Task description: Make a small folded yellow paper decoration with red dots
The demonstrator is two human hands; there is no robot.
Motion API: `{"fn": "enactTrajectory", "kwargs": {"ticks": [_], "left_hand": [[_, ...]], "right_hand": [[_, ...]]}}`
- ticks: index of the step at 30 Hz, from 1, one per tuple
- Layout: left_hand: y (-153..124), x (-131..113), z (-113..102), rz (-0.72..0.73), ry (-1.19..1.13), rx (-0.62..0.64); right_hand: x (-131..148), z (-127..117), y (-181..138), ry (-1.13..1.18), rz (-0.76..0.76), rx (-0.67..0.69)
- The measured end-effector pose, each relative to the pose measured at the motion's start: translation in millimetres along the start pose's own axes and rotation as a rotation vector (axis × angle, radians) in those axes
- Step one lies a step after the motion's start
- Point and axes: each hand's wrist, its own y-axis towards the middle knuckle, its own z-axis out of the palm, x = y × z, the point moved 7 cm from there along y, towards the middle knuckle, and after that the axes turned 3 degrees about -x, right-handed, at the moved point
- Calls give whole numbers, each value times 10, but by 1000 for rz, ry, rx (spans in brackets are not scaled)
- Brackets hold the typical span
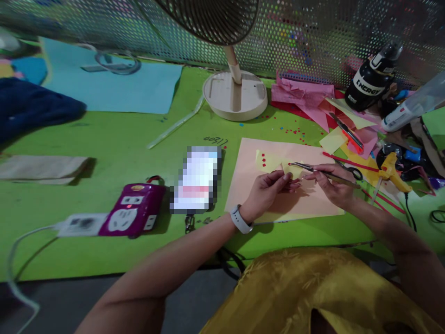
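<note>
My left hand (pixel 269 191) is closed on a small piece of yellow paper (pixel 291 172), pinched between thumb and fingers. In my right hand (pixel 335 188) is a pair of tweezers (pixel 313 170), whose tips reach left to the yellow piece. A tiny red bit (pixel 289 163) shows at the tips; whether it is gripped or lies on the paper I cannot tell. Both hands are above a light pink sheet (pixel 252 185). On that sheet, left of the tweezers, several small red squares (pixel 263 160) form a column on a pale yellow strip (pixel 258 162).
A fan base (pixel 234 109) stands behind the sheet. A phone (pixel 196 181) and purple power adapter (pixel 135 208) lie to the left. Rightward are a box cutter (pixel 347 132), scissors (pixel 355 173), yellow glue gun (pixel 391 172), paper scraps (pixel 302 95) and a black bottle (pixel 368 83).
</note>
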Motion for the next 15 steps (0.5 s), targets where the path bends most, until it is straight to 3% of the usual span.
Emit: {"fn": "enactTrajectory", "kwargs": {"ticks": [12, 15], "left_hand": [[3, -1, -2, 13, -25, 11], [10, 12, -8, 7, -10, 9]], "right_hand": [[47, -37, -15, -68, -66, -8], [-28, -45, -27, 27, 19, -42]]}}
